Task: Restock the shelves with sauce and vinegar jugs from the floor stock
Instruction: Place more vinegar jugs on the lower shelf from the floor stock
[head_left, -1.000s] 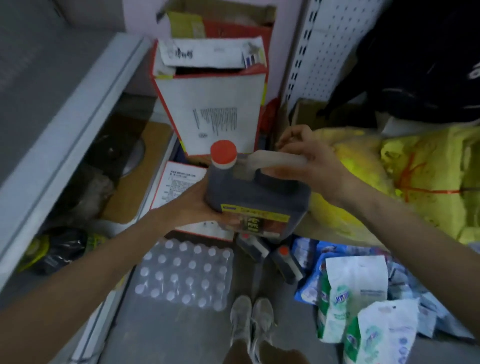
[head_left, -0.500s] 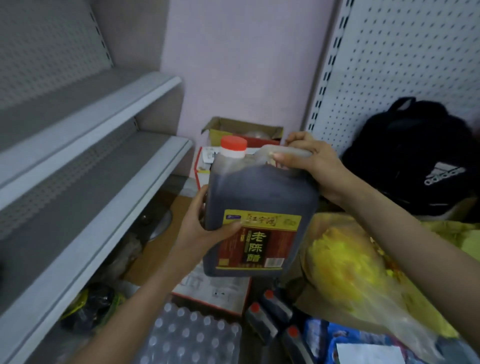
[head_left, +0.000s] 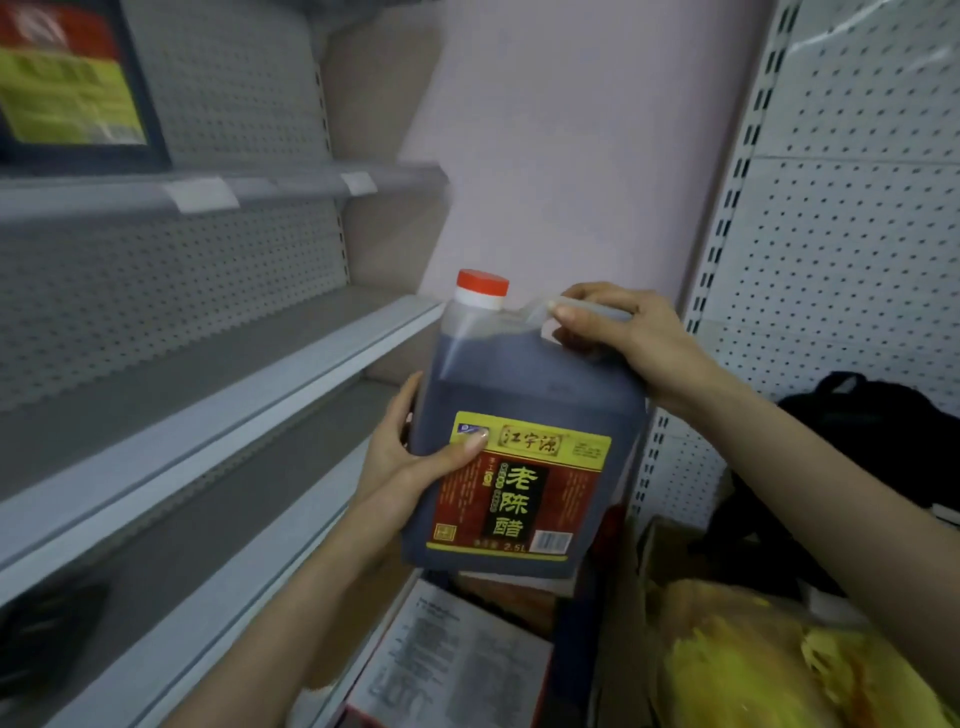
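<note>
A dark vinegar jug (head_left: 530, 395) with a red cap and a yellow-and-red label is held upright in the air in front of me. My right hand (head_left: 618, 332) grips its clear top handle. My left hand (head_left: 410, 457) holds its left side, thumb pressed on the label. The grey shelves (head_left: 291, 374) run along the left, level with and below the jug; the nearest boards are bare. Another labelled container (head_left: 72, 88) stands on the upper shelf at the far left, blurred.
A white pegboard panel (head_left: 852, 249) stands on the right, a black backpack (head_left: 878, 457) below it. Under the jug lie a printed carton (head_left: 457, 665) and a yellow plastic bag (head_left: 769, 665). A pink wall is behind.
Both hands have lifted the jug from near the floor to shelf height. My view has tilted up from the floor stock to the shelves.
</note>
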